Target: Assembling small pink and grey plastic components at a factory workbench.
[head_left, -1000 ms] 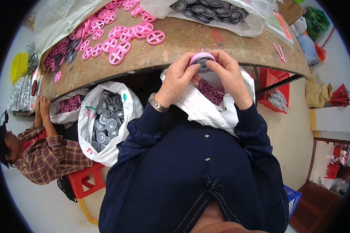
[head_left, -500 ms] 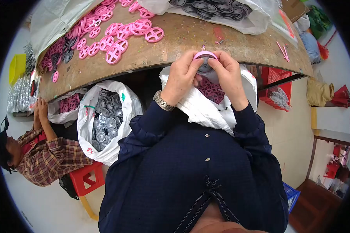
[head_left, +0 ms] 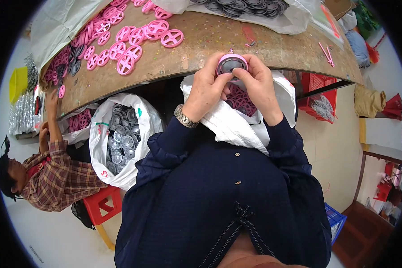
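Observation:
At the table's edge I hold a toy wheel made of a pink rim with a grey disc set inside it. My left hand grips its left side, the thumb along the lower edge. On the other side my right hand has its fingers curled round the rim and its thumb pressing near the bottom of the disc. The fingers behind the wheel are hidden. Right below my hands, an open white sack holds pink and dark wheels.
Pink spoked rims lie loose across the wooden table, with dark grey discs at the back. A sack of grey discs stands at my left. Beyond it a co-worker reaches to the table. A red crate is under the right side.
The wheel has tipped in my hands and my left thumb has slid down off the disc to its lower edge. The co-worker's one hand has moved up to the pink rim at the table edge.

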The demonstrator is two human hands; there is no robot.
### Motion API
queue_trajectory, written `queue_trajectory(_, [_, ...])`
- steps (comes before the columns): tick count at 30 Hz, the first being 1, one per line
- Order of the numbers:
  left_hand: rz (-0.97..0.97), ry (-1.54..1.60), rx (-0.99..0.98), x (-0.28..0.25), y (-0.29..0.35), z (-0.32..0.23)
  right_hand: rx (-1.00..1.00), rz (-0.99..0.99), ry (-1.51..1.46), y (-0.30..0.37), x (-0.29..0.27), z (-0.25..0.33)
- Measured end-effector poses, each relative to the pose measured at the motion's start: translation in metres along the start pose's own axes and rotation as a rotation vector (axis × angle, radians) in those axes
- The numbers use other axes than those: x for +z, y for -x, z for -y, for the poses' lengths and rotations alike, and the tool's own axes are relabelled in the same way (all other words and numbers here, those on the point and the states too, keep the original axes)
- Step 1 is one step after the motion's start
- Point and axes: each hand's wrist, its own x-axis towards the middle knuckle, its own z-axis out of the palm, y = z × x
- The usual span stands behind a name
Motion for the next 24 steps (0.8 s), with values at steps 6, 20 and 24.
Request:
queue_trajectory(6, [0.03,0.044,-0.053,0.0,-0.006,0.0,0.034,-0.007,-0.015,-0.001,-0.005,-0.004])
queue_trajectory(20, [0.01,-0.143,0.033,-0.002,-0.001,0.004,0.062,-0.006,-0.04,0.002,-0.003,-0.01])
queue_trajectory(24, [-0.001,-0.132,0.029,0.0,-0.001,0.007,0.137,0.039,-0.09,-0.002,-0.013,-0.01])
